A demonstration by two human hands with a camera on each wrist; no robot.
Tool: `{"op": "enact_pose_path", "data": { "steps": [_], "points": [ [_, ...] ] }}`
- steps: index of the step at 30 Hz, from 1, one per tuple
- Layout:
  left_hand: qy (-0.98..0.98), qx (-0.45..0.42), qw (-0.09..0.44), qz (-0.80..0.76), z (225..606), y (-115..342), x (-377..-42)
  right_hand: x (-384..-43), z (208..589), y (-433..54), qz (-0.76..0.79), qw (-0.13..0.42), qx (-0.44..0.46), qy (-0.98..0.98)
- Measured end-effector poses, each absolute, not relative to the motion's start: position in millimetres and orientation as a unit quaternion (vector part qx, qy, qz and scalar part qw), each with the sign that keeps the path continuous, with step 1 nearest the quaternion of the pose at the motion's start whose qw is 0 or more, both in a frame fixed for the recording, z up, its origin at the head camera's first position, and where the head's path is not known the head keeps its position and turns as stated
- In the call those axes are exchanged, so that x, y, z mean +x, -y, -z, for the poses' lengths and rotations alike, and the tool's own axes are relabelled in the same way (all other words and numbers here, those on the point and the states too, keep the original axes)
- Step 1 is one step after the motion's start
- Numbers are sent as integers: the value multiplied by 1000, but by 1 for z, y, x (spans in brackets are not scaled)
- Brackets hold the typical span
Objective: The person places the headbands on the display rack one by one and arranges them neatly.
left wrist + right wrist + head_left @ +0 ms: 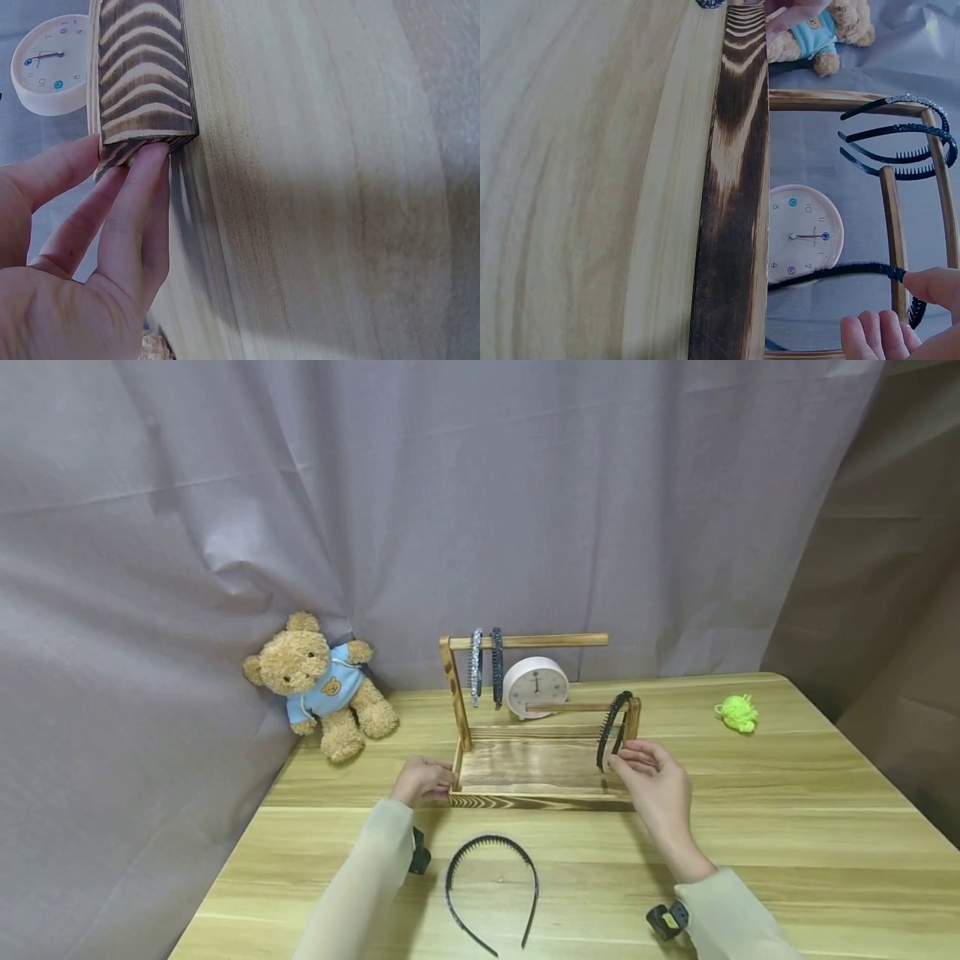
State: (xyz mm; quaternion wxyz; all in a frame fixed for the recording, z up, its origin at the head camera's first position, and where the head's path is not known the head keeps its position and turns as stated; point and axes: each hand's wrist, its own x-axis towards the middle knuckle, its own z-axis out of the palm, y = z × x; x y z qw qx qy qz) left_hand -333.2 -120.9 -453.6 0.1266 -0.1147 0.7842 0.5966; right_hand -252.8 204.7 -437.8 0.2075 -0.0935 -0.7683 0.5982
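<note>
A wooden rack (540, 802) with two raised bars stands on the table. My left hand (423, 779) grips its left front corner, thumb and fingers on the end of the striped front board (146, 75). At the rack's right, a black toothed headband (606, 739) hangs over the lower bar (573, 707). My right hand (660, 789) holds this headband near one end, the thumb (926, 285) against the band. Over the upper bar (555, 641) hang a silver glittery headband (476, 668) and a dark glittery headband (497, 668). Another dark headband (491, 839) lies in front of the rack.
Behind the rack is a round white clock (536, 687). A teddy bear (322, 685) in a blue top sits at the back left against the grey curtain (487, 510). A bright green yarn bundle (738, 713) lies at the right of the table (787, 827).
</note>
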Motion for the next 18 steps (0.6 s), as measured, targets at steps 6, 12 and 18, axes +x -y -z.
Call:
{"op": "enact_pose_path", "data": {
  "steps": [6, 12, 18],
  "points": [
    [-787, -115, 128, -592, 454, 122, -334, -249, 437, -204, -600, 197, -86, 771],
    [-788, -120, 130, -590, 455, 123, -335, -244, 437, -205, -602, 161, -87, 777],
    [-786, -119, 132, -593, 455, 123, -336, -236, 438, -203, -603, 110, -75, 786]
  ]
}}
